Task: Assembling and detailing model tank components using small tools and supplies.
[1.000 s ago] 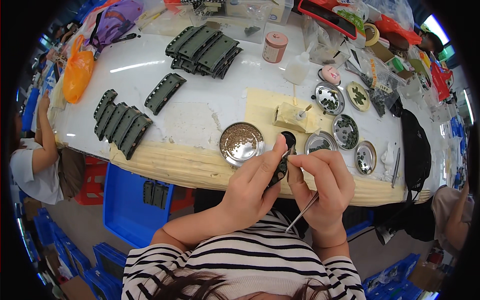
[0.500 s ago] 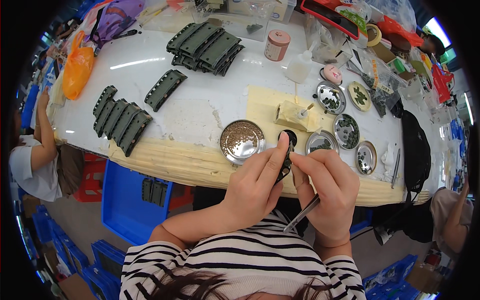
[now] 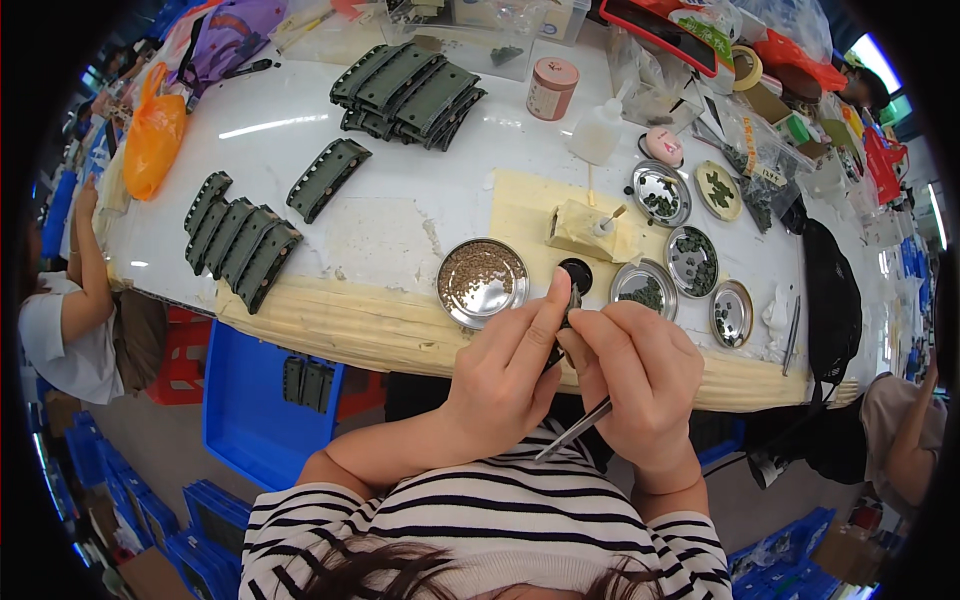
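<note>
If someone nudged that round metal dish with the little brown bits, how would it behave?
The round metal dish would probably slide, not tip, being wide and shallow. Its shiny thin rim suggests something light but stiff. The loose brown bits might scatter if it tilted.

The single head view comes from the left of two fisheye cameras worn side by side on the person's head, upright and unmirrored. It faces steeply down and slightly forward, over a black-and-white striped knit top [image 3: 520, 500] along the lower edge. The bare left hand [image 3: 500, 375] and bare right hand [image 3: 640, 375] lie close, just below centre. Beyond them the glossy white table [image 3: 240, 160] recedes toward the top, its pale yellow padded front edge [image 3: 330, 325] bowed by the wide lens, inside a black rounded border.
</note>
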The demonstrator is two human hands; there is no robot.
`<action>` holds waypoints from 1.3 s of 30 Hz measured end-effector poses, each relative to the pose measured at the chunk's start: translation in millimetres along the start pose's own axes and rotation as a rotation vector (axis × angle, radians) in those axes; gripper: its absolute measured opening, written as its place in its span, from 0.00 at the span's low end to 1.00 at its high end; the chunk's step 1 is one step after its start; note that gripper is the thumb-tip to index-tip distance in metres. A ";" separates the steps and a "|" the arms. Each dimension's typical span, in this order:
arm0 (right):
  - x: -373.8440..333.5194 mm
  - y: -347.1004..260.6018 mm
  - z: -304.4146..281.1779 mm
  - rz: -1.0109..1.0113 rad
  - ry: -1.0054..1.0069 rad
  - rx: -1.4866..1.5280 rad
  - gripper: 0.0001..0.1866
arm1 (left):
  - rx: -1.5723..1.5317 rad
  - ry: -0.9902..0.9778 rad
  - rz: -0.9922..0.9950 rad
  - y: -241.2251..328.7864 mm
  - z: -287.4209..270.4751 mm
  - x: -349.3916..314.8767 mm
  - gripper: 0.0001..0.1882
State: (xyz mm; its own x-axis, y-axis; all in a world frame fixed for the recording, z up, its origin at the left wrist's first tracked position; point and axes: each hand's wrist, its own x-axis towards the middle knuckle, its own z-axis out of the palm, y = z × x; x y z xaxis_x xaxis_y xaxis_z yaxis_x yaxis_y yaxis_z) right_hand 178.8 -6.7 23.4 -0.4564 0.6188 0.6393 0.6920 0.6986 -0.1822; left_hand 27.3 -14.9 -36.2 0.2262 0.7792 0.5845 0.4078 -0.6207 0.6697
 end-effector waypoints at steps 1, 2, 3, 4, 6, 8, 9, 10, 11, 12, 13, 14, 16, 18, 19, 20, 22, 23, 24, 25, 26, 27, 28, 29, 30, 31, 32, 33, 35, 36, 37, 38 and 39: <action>0.8 -0.7 0.0 0.002 0.010 0.018 0.14 | -0.034 0.006 -0.004 1.3 -0.2 0.1 0.42; 1.3 -0.8 -0.3 0.003 0.021 0.036 0.13 | -0.067 0.013 -0.008 2.5 -0.5 0.7 0.41; 1.1 0.0 -0.2 0.050 0.053 0.090 0.12 | -0.133 -0.013 -0.036 3.4 -1.3 2.1 0.40; 0.6 1.4 0.5 0.097 0.085 0.144 0.11 | -0.200 -0.040 -0.063 4.3 -2.5 3.8 0.38; -0.6 1.2 -0.2 0.205 0.153 0.233 0.12 | -0.324 -0.068 -0.153 3.7 -4.3 4.4 0.35; -7.1 0.4 -12.9 0.281 0.168 0.302 0.15 | -0.458 -0.081 -0.282 1.7 -2.7 -2.1 0.31; -9.8 -1.2 -16.7 0.319 0.174 0.338 0.17 | -0.551 -0.111 -0.301 -1.9 -3.3 -3.3 0.30; -11.1 -4.4 -15.4 0.391 0.225 0.362 0.29 | -0.643 -0.142 -0.321 -6.6 -5.1 -4.1 0.28; -13.2 -5.2 -17.8 0.441 0.241 0.388 0.32 | -0.745 -0.180 -0.336 -8.8 -5.9 -3.3 0.27; -15.6 -4.8 -20.7 0.490 0.256 0.414 0.36 | -0.905 -0.215 -0.440 -6.6 -8.2 -1.5 0.26; -17.4 -3.4 -23.3 0.539 0.271 0.441 0.39 | -0.951 -0.221 -0.475 -6.1 -9.9 -0.3 0.26; -18.5 1.3 -23.8 0.541 0.255 0.386 0.44 | -0.996 -0.227 -0.511 -6.3 -10.8 1.2 0.26; -22.0 7.7 -15.6 0.550 0.365 0.615 0.38 | -1.054 -0.234 -0.556 -6.3 -14.8 4.3 0.28; -22.4 11.5 -10.8 0.584 0.380 0.780 0.31 | -1.086 -0.239 -0.576 -6.1 -18.9 7.2 0.31; -20.5 11.2 -8.5 0.616 0.340 0.832 0.27 | -1.114 -0.188 -0.565 -4.5 -19.8 8.1 0.32; -19.2 10.5 -6.9 0.650 0.302 0.882 0.23 | -1.143 -0.141 -0.555 -2.0 -20.5 8.9 0.34; -19.9 10.5 -2.7 0.692 0.234 1.007 0.17 | -1.135 -0.039 -0.548 4.9 -20.8 11.7 0.40; -19.7 9.9 0.7 0.710 0.198 1.075 0.15 | -1.115 -0.015 -0.551 5.7 -21.0 11.0 0.39; -18.1 7.7 4.2 0.724 0.195 1.100 0.14 | -1.095 0.009 -0.554 6.2 -21.4 10.3 0.38; -17.6 6.6 6.0 0.742 0.183 1.086 0.13 | -1.076 0.033 -0.556 6.1 -22.0 10.3 0.37; -17.0 5.2 8.2 0.759 0.164 1.078 0.13 | -1.066 0.012 -0.553 5.0 -24.4 9.1 0.27; -16.6 4.0 10.7 0.776 0.144 1.069 0.13 | -1.018 -0.021 -0.542 3.2 -25.9 7.6 0.22; -16.3 3.5 14.3 0.725 0.152 0.948 0.14 | -0.970 -0.055 -0.531 1.0 -26.7 6.0 0.17; -15.5 1.4 16.0 0.697 0.169 0.863 0.15 | -0.922 -0.089 -0.520 -0.2 -27.6 5.4 0.14; -14.8 -0.8 17.6 0.668 0.185 0.779 0.15 | -0.837 -0.097 -0.523 0.7 -28.4 7.3 0.11; -14.4 -2.1 18.7 0.639 0.201 0.693 0.16 | -0.751 -0.106 -0.527 1.5 -29.3 9.2 0.09; -14.1 -0.3 22.7 0.538 0.231 0.574 0.18 | -0.721 -0.117 -0.494 -1.5 -27.7 8.8 0.09; -13.2 -0.5 23.7 0.509 0.237 0.541 0.18 | -0.691 -0.129 -0.461 -1.7 -27.0 9.6 0.10; -11.3 -1.5 24.3 0.454 0.250 0.474 0.18 | -0.877 -0.092 -0.580 3.8 -23.6 9.6 0.09; -10.6 -2.3 24.4 0.446 0.249 0.454 0.18 | -0.891 -0.103 -0.598 1.4 -21.5 8.9 0.09; -10.0 -3.1 24.5 0.438 0.249 0.434 0.17 | -0.904 -0.114 -0.615 -0.5 -20.5 8.1 0.09; -9.8 -3.4 24.7 0.430 0.249 0.412 0.17 | -0.913 -0.122 -0.620 -1.4 -20.2 7.6 0.10; -10.2 -2.8 25.3 0.404 0.241 0.409 0.17 | -0.922 -0.130 -0.624 -2.1 -20.2 7.2 0.10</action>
State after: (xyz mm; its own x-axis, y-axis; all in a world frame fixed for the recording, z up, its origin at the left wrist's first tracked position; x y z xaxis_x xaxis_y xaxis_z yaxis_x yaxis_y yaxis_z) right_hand 167.4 -5.9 -1.5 -0.0314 0.7975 0.6025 0.4918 0.5371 -0.6853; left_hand 10.2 -9.7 -24.2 0.3238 0.9461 0.0113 -0.3172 0.0973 0.9433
